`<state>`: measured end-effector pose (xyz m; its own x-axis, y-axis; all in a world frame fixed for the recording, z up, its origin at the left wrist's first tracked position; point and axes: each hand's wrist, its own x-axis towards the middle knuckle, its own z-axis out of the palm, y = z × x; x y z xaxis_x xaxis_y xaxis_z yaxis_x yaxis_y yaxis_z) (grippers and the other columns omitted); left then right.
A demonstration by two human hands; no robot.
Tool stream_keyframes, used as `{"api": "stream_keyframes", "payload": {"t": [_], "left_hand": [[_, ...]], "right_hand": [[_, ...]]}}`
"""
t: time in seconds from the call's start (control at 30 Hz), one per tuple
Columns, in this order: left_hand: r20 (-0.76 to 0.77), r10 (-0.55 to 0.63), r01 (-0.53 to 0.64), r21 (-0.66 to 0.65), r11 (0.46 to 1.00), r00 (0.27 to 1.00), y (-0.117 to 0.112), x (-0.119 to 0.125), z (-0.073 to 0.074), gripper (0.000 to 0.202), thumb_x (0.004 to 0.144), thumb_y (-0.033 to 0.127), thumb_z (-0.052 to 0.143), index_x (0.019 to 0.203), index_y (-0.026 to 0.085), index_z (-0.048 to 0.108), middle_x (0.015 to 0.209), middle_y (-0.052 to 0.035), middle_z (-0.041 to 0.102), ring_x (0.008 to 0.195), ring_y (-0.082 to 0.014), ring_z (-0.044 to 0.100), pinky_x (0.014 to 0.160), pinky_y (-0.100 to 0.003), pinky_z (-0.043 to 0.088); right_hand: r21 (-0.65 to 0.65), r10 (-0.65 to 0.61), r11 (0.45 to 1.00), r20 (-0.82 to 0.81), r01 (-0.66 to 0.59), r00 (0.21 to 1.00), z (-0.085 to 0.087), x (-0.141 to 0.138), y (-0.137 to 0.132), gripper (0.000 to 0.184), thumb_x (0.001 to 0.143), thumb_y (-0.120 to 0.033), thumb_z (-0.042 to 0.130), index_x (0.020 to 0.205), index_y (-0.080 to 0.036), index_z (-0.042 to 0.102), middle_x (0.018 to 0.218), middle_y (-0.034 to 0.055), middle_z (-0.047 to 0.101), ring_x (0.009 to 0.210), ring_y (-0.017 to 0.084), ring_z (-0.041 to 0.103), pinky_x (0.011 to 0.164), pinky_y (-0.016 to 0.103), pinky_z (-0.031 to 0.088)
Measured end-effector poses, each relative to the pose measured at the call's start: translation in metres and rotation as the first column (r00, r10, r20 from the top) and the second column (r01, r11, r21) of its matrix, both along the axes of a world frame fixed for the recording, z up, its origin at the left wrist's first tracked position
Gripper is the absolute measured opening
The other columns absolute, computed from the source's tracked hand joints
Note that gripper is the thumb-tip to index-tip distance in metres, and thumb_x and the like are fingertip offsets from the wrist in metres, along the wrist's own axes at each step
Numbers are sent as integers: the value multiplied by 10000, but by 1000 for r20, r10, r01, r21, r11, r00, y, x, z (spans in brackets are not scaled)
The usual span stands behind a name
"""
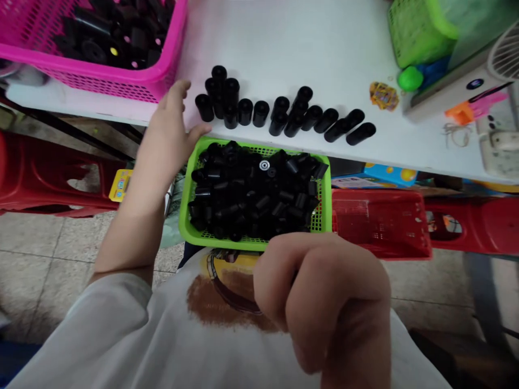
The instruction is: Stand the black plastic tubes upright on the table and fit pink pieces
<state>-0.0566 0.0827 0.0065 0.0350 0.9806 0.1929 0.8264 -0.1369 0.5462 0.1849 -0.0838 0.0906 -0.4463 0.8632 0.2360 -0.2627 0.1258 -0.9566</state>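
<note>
My left hand [168, 129] reaches over the table's front edge, thumb and fingers apart, nothing visible in it. Just right of its fingers, several short black plastic cylinders [204, 108] stand in an uneven row, a few of them leaning. Below them a green basket [186, 216] rests against my front, filled with loose black cylinders [263, 202]; one round piece with a white ring [264, 165] lies on top. Close to the camera, over my shirt, my right hand [324, 286] is curled into a fist. Whatever its fingers may hold is hidden.
A pink basket [158, 81] with black parts stands at the table's back left. At the right are a green basket [421, 32], a green ball [410, 79], a white fan [450, 75] and small wrappers [383, 96]. A red tray [381, 221] and red stool [52, 173] flank me.
</note>
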Motion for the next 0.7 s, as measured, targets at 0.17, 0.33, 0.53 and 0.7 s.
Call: {"api": "stream_keyframes", "payload": {"t": [0.17, 0.33, 0.53, 0.7], "left_hand": [[-243, -209, 173, -159, 972, 947, -44, -22, 11, 375, 1010, 344, 651, 1358, 207, 668, 1228, -73, 770, 1007, -239, 736, 1072, -461, 581], [-289, -330, 260, -257, 931, 898, -49, -33, -23, 313, 959, 400, 679, 1206, 217, 738, 1176, -123, 779, 1094, -340, 751, 1076, -508, 574], [-131, -156, 140, -123, 982, 979, -60, -34, -30, 300, 901, 307, 726, 1197, 254, 739, 1041, -56, 796, 919, -276, 769, 917, -410, 627], [180, -156, 147, 62, 987, 971, -86, -10, -10, 190, 949, 241, 696, 1120, 273, 774, 1085, -21, 798, 930, -184, 755, 761, -274, 614]], "right_hand": [[-101, -159, 983, -65, 152, 985, 3, -2, -4, 483, 766, -572, 922, 681, -272, 552, 704, -24, 609, 587, 138, 615, 535, 281, 567], [-52, -122, 992, -63, 118, 991, 5, -2, -6, 367, 880, -437, 834, 776, -278, 520, 707, -39, 512, 548, 120, 561, 490, 295, 530], [281, -206, 953, 334, 111, 920, -58, 13, 15, 485, 813, -49, 671, 1095, -318, 382, 1127, 28, 520, 1068, 207, 658, 770, 393, 664], [326, -457, 867, 219, 377, 862, -120, 25, 42, 565, 916, -104, 729, 1233, -346, 330, 1162, -2, 541, 924, 136, 699, 875, 397, 656]]}}
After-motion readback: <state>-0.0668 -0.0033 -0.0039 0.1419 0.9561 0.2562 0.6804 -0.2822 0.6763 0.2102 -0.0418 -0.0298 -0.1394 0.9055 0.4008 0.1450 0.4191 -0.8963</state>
